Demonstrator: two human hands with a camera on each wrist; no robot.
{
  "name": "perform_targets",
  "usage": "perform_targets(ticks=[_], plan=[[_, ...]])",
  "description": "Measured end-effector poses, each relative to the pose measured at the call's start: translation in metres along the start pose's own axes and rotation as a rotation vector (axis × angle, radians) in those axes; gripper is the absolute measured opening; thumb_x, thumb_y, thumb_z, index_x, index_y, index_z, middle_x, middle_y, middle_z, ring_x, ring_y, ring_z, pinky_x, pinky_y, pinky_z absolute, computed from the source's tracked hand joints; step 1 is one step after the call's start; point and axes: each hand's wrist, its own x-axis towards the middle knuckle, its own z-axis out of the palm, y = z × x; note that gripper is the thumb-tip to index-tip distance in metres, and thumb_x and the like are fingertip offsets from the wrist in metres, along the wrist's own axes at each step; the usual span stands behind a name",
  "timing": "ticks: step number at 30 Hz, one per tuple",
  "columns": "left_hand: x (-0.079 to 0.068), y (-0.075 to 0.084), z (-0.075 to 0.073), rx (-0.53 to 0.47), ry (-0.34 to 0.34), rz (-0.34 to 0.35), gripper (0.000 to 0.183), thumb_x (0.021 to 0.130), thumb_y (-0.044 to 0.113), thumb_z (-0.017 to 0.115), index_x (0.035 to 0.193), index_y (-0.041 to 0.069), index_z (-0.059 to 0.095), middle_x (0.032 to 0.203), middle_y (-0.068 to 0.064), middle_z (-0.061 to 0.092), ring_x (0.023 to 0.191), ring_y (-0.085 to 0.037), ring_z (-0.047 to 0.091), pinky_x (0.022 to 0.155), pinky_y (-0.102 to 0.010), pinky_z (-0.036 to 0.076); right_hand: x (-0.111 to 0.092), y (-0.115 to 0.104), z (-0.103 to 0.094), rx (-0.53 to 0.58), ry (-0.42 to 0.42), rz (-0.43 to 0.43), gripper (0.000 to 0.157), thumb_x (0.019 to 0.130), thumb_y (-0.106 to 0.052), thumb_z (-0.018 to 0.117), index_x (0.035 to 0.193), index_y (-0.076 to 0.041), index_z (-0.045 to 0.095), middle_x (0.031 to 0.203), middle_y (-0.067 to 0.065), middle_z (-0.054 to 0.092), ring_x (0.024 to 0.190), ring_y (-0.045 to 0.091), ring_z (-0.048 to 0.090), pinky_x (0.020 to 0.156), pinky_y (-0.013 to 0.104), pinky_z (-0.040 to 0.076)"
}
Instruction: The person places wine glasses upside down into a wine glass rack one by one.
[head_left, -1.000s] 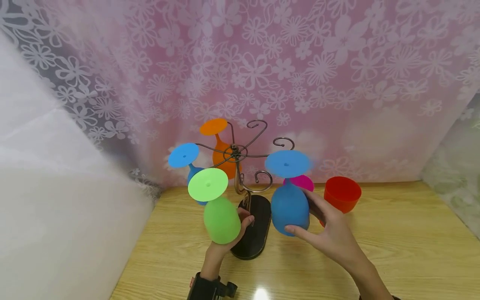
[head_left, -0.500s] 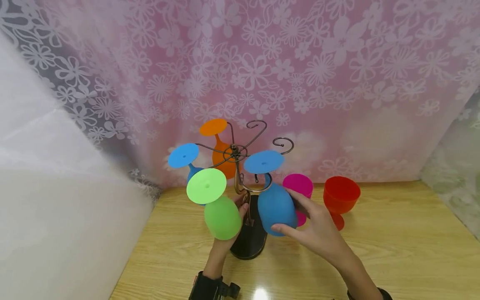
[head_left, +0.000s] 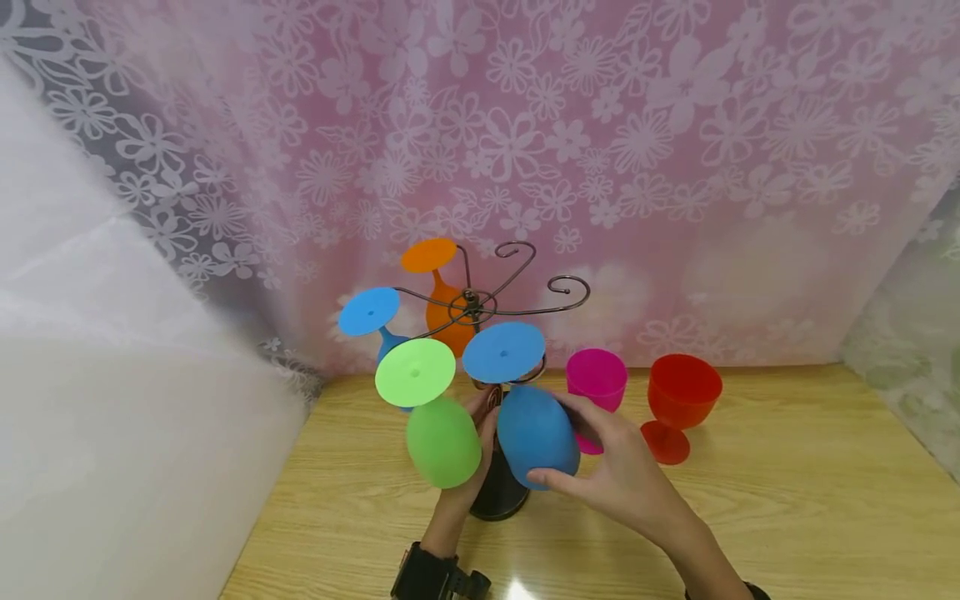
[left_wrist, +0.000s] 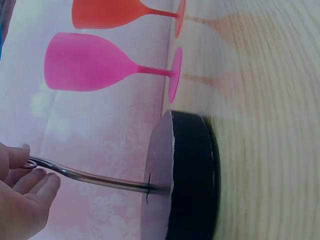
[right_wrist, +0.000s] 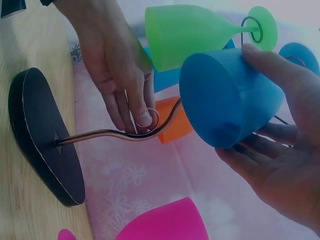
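My right hand (head_left: 622, 462) grips the bowl of an upside-down blue goblet (head_left: 536, 437), thumb on the near side and fingers round the far side. Its foot overlaps the front curled hook of the metal rack (head_left: 555, 310); I cannot tell whether the stem sits inside the curl. My left hand (left_wrist: 22, 200) holds the rack's stem (left_wrist: 100, 180) above the black base (left_wrist: 192, 170). Beside that hand a green goblet (head_left: 442, 442) hangs upside down. Another blue goblet (head_left: 369, 312) and an orange goblet (head_left: 429, 255) hang on the rack's left and back arms.
A pink goblet (head_left: 596, 375) and a red goblet (head_left: 684, 390) stand upright on the wooden table (head_left: 795, 483), right of the rack. Two rack arms at the back and right carry no goblet. Behind the table hangs a flowered pink curtain (head_left: 675, 167).
My right hand has carried the blue goblet leftward to the front hook, uncovering the pink and red goblets. My left hand has shifted slightly and stays at the rack's stem.
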Motion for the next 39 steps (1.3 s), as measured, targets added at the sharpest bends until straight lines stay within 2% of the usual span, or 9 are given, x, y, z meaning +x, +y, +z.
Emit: perform_targets(ticks=[4,7,9,12,17,22,30,34,39], plan=[[0.001,-0.002,-0.001,0.022,0.039,0.009,0.034,0.096,-0.019,0.054,0.130,-0.019,0.059,0.119,-0.036,0.066,0.106,-0.030,0.071,0.080,-0.051,0.061,-0.002,0.000,0.001,0.028,-0.012,-0.027,0.083,0.075,-0.040,0.093,0.143,-0.012,0.055,0.134,0.008,0.064,0.115,0.032,0.068,0.086,0.039,0.061],[-0.001,-0.003,-0.002,0.016,0.040,-0.047,0.034,0.099,-0.016,0.052,0.132,-0.018,0.057,0.123,-0.035,0.064,0.108,-0.039,0.070,0.083,-0.049,0.060,-0.003,0.001,0.002,0.056,-0.008,-0.028,0.083,0.075,-0.036,0.094,0.143,-0.015,0.053,0.134,0.006,0.063,0.116,0.032,0.067,0.086,0.039,0.060],[-0.002,-0.001,-0.003,-0.013,0.031,-0.088,0.035,0.100,-0.015,0.050,0.134,-0.022,0.052,0.133,-0.038,0.057,0.123,-0.051,0.058,0.098,-0.055,0.052,-0.004,0.003,0.002,0.065,-0.001,-0.009,0.083,0.074,-0.035,0.095,0.143,-0.017,0.052,0.135,0.005,0.063,0.117,0.032,0.067,0.086,0.040,0.060],[-0.003,0.000,-0.003,-0.054,0.016,-0.129,0.036,0.101,-0.015,0.047,0.135,-0.025,0.048,0.137,-0.041,0.051,0.126,-0.057,0.051,0.103,-0.054,0.048,-0.004,0.006,0.002,0.067,0.011,0.017,0.084,0.075,-0.034,0.094,0.144,-0.016,0.051,0.135,0.006,0.063,0.116,0.033,0.067,0.087,0.042,0.060],[-0.001,-0.014,-0.003,-0.028,0.090,-0.161,0.031,0.099,-0.015,0.053,0.128,-0.024,0.056,0.126,-0.040,0.059,0.116,-0.054,0.060,0.096,-0.045,0.056,-0.005,0.010,0.002,0.062,0.015,0.014,0.087,0.076,-0.034,0.093,0.147,-0.011,0.050,0.137,0.007,0.063,0.118,0.032,0.067,0.089,0.042,0.059],[-0.002,-0.037,0.000,-0.037,0.177,-0.211,0.027,0.095,-0.015,0.059,0.121,-0.022,0.062,0.115,-0.037,0.066,0.106,-0.036,0.071,0.089,-0.034,0.059,-0.004,0.013,0.010,0.099,0.010,0.004,0.088,0.075,-0.033,0.094,0.149,-0.016,0.050,0.139,0.002,0.061,0.122,0.030,0.064,0.091,0.042,0.058],[0.003,-0.013,-0.006,-0.060,0.126,-0.238,0.028,0.097,-0.014,0.056,0.124,-0.021,0.061,0.120,-0.038,0.064,0.109,-0.056,0.062,0.091,-0.054,0.056,0.000,0.015,0.024,0.194,-0.022,-0.049,0.094,0.074,-0.026,0.094,0.154,-0.017,0.045,0.147,-0.005,0.055,0.131,0.029,0.058,0.101,0.044,0.052],[0.006,-0.008,-0.007,-0.077,0.105,-0.258,0.028,0.097,-0.015,0.056,0.123,-0.022,0.061,0.120,-0.038,0.064,0.108,-0.057,0.062,0.091,-0.043,0.059,-0.001,0.016,0.026,0.200,-0.030,-0.073,0.096,0.075,-0.025,0.093,0.156,-0.019,0.042,0.149,-0.004,0.053,0.133,0.029,0.057,0.102,0.042,0.052],[0.005,-0.007,-0.004,-0.045,0.153,-0.229,0.027,0.095,-0.016,0.058,0.121,-0.024,0.061,0.116,-0.039,0.064,0.107,-0.052,0.065,0.089,-0.033,0.059,-0.006,0.019,0.022,0.211,-0.029,-0.084,0.096,0.077,-0.021,0.092,0.157,-0.020,0.040,0.152,-0.001,0.052,0.135,0.026,0.055,0.105,0.038,0.049]])
